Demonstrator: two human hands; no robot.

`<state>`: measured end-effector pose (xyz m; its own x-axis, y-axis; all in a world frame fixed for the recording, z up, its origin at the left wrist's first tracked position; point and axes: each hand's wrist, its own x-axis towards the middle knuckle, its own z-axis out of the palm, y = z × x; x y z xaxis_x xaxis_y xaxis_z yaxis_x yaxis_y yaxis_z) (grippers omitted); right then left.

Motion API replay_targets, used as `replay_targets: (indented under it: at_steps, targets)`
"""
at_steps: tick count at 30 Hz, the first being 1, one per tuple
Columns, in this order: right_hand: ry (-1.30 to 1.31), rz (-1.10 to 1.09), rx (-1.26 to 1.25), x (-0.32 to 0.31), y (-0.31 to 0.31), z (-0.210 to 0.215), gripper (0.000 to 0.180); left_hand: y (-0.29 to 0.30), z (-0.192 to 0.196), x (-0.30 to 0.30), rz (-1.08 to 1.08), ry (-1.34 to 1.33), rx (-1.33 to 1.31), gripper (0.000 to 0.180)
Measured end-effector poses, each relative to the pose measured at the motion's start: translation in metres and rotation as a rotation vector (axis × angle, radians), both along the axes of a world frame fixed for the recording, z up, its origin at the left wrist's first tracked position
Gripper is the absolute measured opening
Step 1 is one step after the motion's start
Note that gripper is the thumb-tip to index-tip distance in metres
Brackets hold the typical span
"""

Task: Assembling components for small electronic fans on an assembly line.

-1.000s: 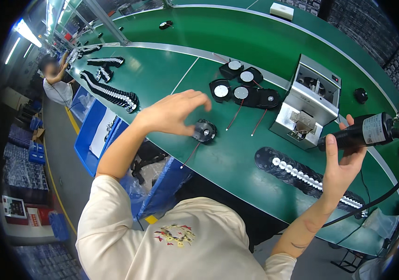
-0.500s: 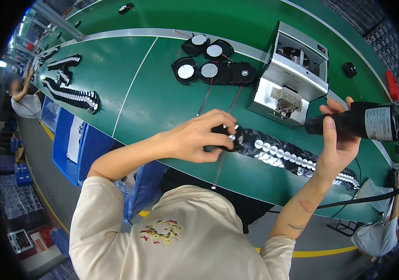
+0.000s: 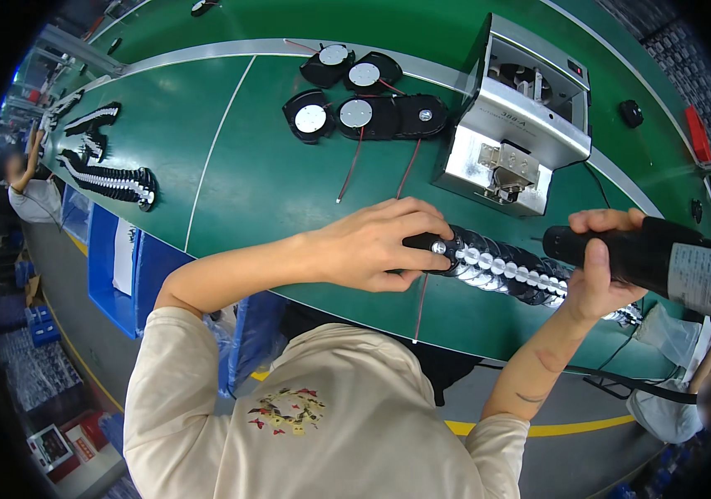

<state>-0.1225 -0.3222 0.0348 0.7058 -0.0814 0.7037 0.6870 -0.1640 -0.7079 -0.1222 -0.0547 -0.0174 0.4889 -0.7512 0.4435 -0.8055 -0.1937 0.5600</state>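
My left hand (image 3: pixel 382 245) is closed around a black plastic part (image 3: pixel 419 242), with thumb and fingers on its two sides. This part lies at the left end of a long overlapping row of black parts with silver discs (image 3: pixel 498 267). In my right hand (image 3: pixel 603 279) is a black electric screwdriver (image 3: pixel 650 256) with a pale label, held nearly level. Its narrow end faces left, above the row and apart from it. Farther back lie several black parts with round silver faces (image 3: pixel 355 113) and thin red wires.
A silver screw feeder machine (image 3: pixel 511 125) stands behind the row. More stacked black parts (image 3: pixel 114 185) lie far left on the green table (image 3: pixel 255 183). Blue bins (image 3: pixel 146 279) stand by the table's near edge. A clear plastic bag (image 3: pixel 668 333) lies at right. Other people sit at both sides.
My left hand has moved right, along with the black part, against the end of the row. The screwdriver's rear has dipped and swung right. The whole view has shifted slightly.
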Motion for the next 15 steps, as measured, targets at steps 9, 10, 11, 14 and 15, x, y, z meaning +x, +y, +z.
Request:
replay_targets:
  at_steps: [9,10,11,14,15]
  targets:
    - [0.024,-0.008,0.032,-0.002,-0.010,0.001,0.048,0.002,-0.004,-0.002,0.026,-0.007,0.024,0.036]
    - [0.032,0.009,0.046,-0.002,-0.010,0.001,0.050,0.000,-0.003,-0.003,0.027,-0.005,0.025,0.036]
    - [0.034,0.011,0.046,-0.002,-0.009,0.001,0.050,-0.001,-0.002,-0.004,0.044,-0.011,0.045,0.036]
    - [0.017,-0.036,-0.012,-0.004,-0.007,0.008,0.054,-0.008,0.001,-0.005,0.059,-0.019,0.077,0.037]
    - [0.019,0.042,0.024,-0.004,-0.008,0.012,0.057,-0.010,0.001,-0.006,0.061,-0.024,0.091,0.037]
